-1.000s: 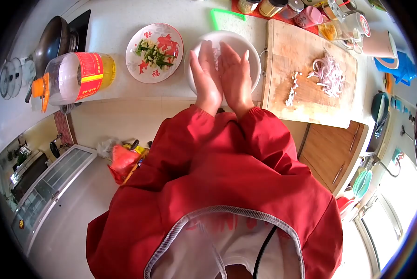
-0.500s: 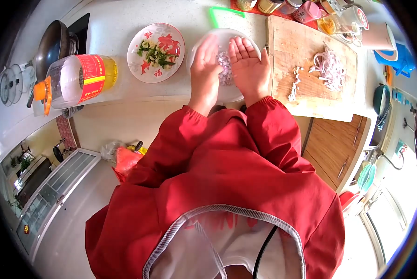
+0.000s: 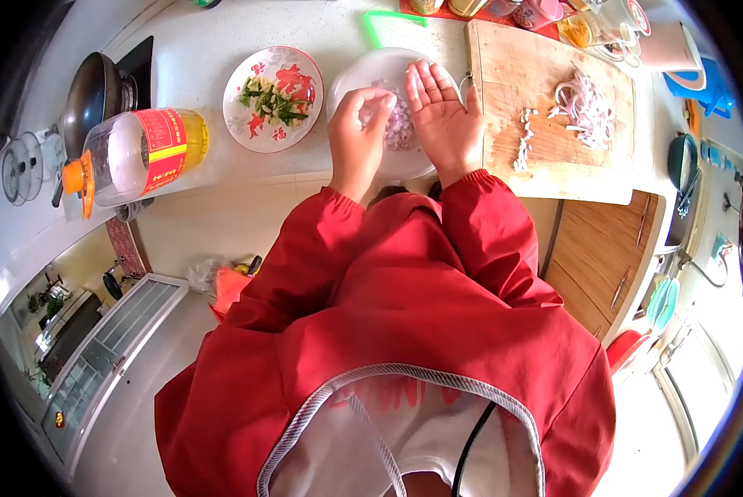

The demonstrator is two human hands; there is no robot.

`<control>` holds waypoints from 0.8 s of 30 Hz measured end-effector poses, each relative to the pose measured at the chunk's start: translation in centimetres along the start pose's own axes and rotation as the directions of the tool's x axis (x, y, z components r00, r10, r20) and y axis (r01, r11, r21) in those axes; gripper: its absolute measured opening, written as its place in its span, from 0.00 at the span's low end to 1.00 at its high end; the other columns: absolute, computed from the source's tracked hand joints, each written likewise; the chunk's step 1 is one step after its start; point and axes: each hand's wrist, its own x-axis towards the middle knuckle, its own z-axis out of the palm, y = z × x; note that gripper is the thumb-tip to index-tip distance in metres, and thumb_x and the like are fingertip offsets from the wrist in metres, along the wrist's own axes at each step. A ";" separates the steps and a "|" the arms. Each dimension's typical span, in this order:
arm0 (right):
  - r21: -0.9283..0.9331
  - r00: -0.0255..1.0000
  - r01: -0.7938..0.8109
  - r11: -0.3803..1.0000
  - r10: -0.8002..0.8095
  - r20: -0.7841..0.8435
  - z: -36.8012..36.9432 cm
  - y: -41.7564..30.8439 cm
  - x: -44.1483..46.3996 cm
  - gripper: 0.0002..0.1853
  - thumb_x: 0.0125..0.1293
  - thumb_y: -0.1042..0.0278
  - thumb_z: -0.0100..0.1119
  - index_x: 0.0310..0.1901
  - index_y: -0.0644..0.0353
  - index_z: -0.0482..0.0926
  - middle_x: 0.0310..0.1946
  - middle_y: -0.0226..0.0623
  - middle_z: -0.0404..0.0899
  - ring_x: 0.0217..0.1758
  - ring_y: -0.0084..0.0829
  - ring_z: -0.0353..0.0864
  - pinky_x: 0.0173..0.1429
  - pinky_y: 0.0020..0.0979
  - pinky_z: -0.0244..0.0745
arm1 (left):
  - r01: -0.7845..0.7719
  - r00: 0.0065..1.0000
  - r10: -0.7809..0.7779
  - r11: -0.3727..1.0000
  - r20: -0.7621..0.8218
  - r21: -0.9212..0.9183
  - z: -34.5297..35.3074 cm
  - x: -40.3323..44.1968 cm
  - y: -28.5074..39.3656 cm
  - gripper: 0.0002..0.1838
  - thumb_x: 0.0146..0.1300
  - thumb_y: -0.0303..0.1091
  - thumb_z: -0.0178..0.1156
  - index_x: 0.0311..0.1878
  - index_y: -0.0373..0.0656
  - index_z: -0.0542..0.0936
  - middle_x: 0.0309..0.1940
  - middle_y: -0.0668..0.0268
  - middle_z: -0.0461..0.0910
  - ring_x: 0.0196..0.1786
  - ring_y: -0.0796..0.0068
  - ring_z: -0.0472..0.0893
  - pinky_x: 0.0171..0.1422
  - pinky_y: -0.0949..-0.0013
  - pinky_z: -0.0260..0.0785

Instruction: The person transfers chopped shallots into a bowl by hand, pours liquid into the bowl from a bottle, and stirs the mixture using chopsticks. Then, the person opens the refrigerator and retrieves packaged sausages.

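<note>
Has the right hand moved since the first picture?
Yes. Judged against the board, the right hand has moved rightward, closer to the board's left edge.

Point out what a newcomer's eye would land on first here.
Probably the bright red garment, filling the lower middle. Just above it, the left hand, fingers curled, and the open right hand, palm up, are over a white bowl of chopped purple-white pieces. At left, the red-labelled bottle also catches the eye.
</note>
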 end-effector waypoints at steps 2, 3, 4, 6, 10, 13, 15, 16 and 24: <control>-0.059 1.000 -0.017 0.998 0.016 -0.023 0.5 0.1 -0.5 0.36 0.77 0.41 0.33 0.58 0.74 0.68 0.61 0.57 0.70 0.68 0.52 0.67 0.76 0.49 0.60 | -0.037 0.999 0.039 0.998 -0.030 0.044 0.3 0.8 -0.1 0.10 0.62 0.33 0.68 0.42 0.37 0.82 0.37 0.63 0.84 0.37 0.73 0.83 0.44 0.70 0.74; -0.129 0.999 -0.034 0.991 0.034 -0.004 0.5 0.0 -0.7 0.36 0.77 0.40 0.32 0.58 0.74 0.69 0.61 0.56 0.71 0.68 0.51 0.67 0.75 0.49 0.61 | -0.027 0.999 0.028 0.999 -0.018 0.035 0.4 1.1 0.0 0.11 0.62 0.34 0.68 0.41 0.37 0.82 0.36 0.63 0.84 0.36 0.74 0.83 0.43 0.70 0.74; -0.199 0.999 -0.049 0.979 0.052 0.014 0.4 -0.2 -0.9 0.36 0.77 0.40 0.32 0.58 0.73 0.69 0.61 0.56 0.71 0.68 0.50 0.67 0.74 0.49 0.61 | -0.015 1.000 0.015 1.000 -0.006 0.025 0.5 1.3 0.1 0.11 0.62 0.34 0.69 0.41 0.37 0.82 0.35 0.63 0.85 0.35 0.75 0.82 0.42 0.70 0.74; -0.309 0.996 -0.068 0.948 0.081 0.028 0.3 -0.6 -1.6 0.35 0.77 0.41 0.32 0.58 0.72 0.70 0.62 0.55 0.71 0.68 0.50 0.68 0.73 0.49 0.62 | 0.042 0.999 -0.041 0.998 0.022 -0.043 0.7 1.6 -0.8 0.12 0.60 0.35 0.70 0.38 0.35 0.83 0.31 0.61 0.85 0.34 0.77 0.82 0.40 0.71 0.74; -0.551 0.998 -0.064 0.832 0.055 -0.033 0.7 -2.2 -3.3 0.32 0.77 0.45 0.33 0.55 0.71 0.74 0.58 0.54 0.76 0.65 0.47 0.73 0.73 0.46 0.62 | 0.074 0.995 -0.082 0.990 0.064 0.121 -0.1 1.3 -1.1 0.08 0.65 0.28 0.66 0.40 0.31 0.84 0.32 0.66 0.86 0.35 0.85 0.80 0.43 0.77 0.73; -0.818 0.947 0.322 0.477 -0.141 0.290 -2.0 -8.1 -4.0 0.32 0.77 0.47 0.32 0.51 0.71 0.77 0.52 0.52 0.81 0.62 0.44 0.76 0.72 0.43 0.63 | -0.074 0.997 0.069 0.987 0.040 0.144 0.3 0.6 -2.5 0.08 0.69 0.28 0.61 0.43 0.32 0.82 0.36 0.64 0.86 0.39 0.81 0.81 0.47 0.75 0.73; -0.903 0.909 0.326 0.280 -0.355 0.218 -0.9 -13.6 -4.2 0.32 0.78 0.50 0.29 0.49 0.71 0.79 0.48 0.50 0.83 0.59 0.43 0.79 0.71 0.41 0.64 | 0.034 0.998 -0.038 0.996 0.044 0.086 1.1 -0.3 -1.0 0.07 0.68 0.28 0.60 0.42 0.34 0.82 0.36 0.62 0.86 0.37 0.78 0.82 0.45 0.72 0.74; -0.899 0.874 0.379 0.217 -0.404 0.271 -1.1 -16.7 -3.8 0.32 0.78 0.50 0.28 0.49 0.72 0.79 0.49 0.51 0.82 0.58 0.42 0.79 0.70 0.41 0.65 | 0.089 0.995 -0.092 0.994 0.048 0.059 1.6 -0.9 0.0 0.06 0.68 0.28 0.60 0.42 0.35 0.82 0.35 0.61 0.85 0.36 0.76 0.82 0.44 0.71 0.74; -0.938 0.910 0.333 0.100 -0.296 0.291 -2.5 -22.4 2.1 0.34 0.79 0.49 0.28 0.49 0.75 0.79 0.47 0.52 0.83 0.55 0.40 0.82 0.67 0.37 0.69 | -0.115 0.971 0.164 0.958 0.172 -0.264 9.4 -7.1 2.5 0.14 0.73 0.22 0.50 0.59 0.35 0.68 0.44 0.60 0.77 0.47 0.72 0.77 0.58 0.67 0.69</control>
